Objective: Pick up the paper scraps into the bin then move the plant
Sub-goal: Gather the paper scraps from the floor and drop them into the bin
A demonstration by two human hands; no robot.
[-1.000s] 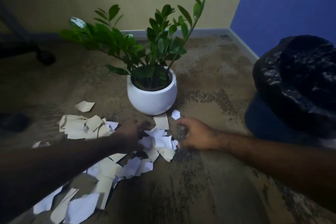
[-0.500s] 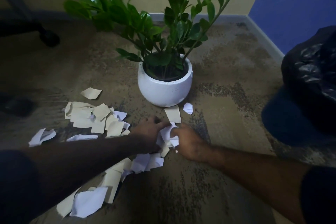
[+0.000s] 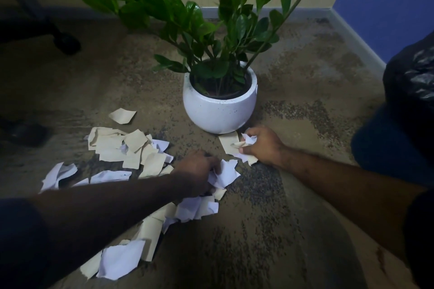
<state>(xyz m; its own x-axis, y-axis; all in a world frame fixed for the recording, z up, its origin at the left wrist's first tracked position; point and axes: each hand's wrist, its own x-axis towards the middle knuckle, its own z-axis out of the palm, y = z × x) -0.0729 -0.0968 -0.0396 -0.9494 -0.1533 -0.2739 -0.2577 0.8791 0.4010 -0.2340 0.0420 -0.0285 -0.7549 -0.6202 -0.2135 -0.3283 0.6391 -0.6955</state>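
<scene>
— Where do we stand with the paper scraps [image 3: 131, 151]?

— Most of them lie on the floor [image 3: 293, 206] in a loose band running from lower left up toward the plant [image 3: 219, 103]. Our right hand [image 3: 263, 145] sits just in front of the white pot, fingers curled round a small crumpled bunch, with a beige piece [image 3: 229, 143] pinned under its thumb. Our left hand [image 3: 196, 171] is down on the middle of the pile, fingers bent over white pieces (how tight that grip is, we cannot quite tell; the fingertips are hidden).

— And the bin [image 3: 413, 91]?

— It stands to our right, black liner showing at the frame's edge, well apart from the pile. So the right hand is the nearer one; its load can swing out sideways to the bin, while the left would have to cross our body.

— What does the next move turn on, then?

— We judge it best to pass scraps rightward, left hand gathering, right hand carrying. The plant stays put until the floor is done.
</scene>
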